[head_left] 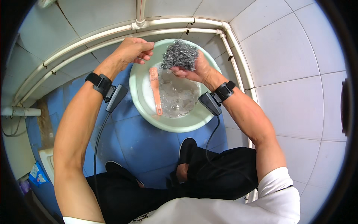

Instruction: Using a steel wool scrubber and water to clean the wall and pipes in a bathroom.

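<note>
A grey, silvery-speckled scouring pad (180, 56) rests in the grip of my right hand (203, 69), above the far right part of a pale green basin (149, 123). My left hand (135, 50) is over the basin's far left rim; its fingers are curled in, thumb against the forefinger, and nothing shows in them. In the basin is cloudy, bubbly water (179, 93). An orange scrubbing brush (156, 93) lies there, left of the middle, handle toward me. Part of the far rim is hidden behind the pad.
White pipes (167, 23) run along the tiled wall behind the basin and down its right side. The basin stands on a blue tiled floor (149, 149), my shoes (187, 147) close in front. A blue packet (37, 174) lies at the far left. Cables hang from both wrist straps.
</note>
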A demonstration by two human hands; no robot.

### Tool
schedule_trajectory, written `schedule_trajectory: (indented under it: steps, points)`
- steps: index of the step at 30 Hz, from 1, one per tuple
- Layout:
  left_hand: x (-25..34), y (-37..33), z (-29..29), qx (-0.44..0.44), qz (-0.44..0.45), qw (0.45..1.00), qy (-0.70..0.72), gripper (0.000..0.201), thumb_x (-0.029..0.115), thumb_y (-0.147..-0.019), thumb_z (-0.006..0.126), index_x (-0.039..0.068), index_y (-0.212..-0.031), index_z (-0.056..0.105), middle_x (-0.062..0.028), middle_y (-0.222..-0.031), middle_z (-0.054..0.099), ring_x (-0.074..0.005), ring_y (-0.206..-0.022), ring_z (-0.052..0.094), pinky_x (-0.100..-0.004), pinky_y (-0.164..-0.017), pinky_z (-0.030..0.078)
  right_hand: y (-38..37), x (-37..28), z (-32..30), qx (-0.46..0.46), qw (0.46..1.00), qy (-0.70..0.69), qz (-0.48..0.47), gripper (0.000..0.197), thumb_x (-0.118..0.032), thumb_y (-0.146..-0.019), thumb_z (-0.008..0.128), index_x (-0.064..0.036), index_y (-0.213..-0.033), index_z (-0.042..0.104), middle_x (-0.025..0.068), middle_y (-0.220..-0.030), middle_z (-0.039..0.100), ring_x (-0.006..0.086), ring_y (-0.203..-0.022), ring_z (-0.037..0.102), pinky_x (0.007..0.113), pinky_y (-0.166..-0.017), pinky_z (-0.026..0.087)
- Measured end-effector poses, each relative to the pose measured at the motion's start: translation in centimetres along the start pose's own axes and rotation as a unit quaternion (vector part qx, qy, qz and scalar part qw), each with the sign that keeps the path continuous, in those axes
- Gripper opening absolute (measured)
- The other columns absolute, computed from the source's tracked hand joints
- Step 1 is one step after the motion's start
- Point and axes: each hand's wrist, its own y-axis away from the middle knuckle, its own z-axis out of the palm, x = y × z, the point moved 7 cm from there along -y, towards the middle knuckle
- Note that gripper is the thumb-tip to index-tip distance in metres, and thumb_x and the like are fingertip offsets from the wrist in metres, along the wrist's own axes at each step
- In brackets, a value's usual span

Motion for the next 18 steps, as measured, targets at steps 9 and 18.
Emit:
schedule_trajectory:
  steps: [9,18]
  points:
    - [-0.9,-2.1,3.1,-0.061,-0.008,0.998,0.018,0.020,0.027,-0.099,0.070,0.007,-0.096,0.068,0.0004,-0.085,0.069,-0.0062,-0.071,0.064,-0.0211,-0.060,0.053,0.1,1.1,-1.9,-0.286,0.953,-0.074,0.067,0.045,-0.049,-0.098,0.055,-0.0044,-0.102,0.058,0.0058,-0.071,0.049,0.0106,-0.044,0.036,0.029,-0.048,0.031]
    - [-1.0,-2.6,-0.2,-0.008,0.017,1.000,0.002,0.027,0.033,-0.095,0.073,0.006,-0.093,0.068,-0.0002,-0.082,0.067,-0.0079,-0.069,0.063,-0.0215,-0.057,0.051,5.5,-2.9,12.5,-0.378,0.924,-0.032,-0.042,0.019,-0.032,-0.099,0.061,-0.0169,-0.095,0.051,0.0004,-0.069,0.054,0.0107,-0.044,0.041,0.030,-0.047,0.032]
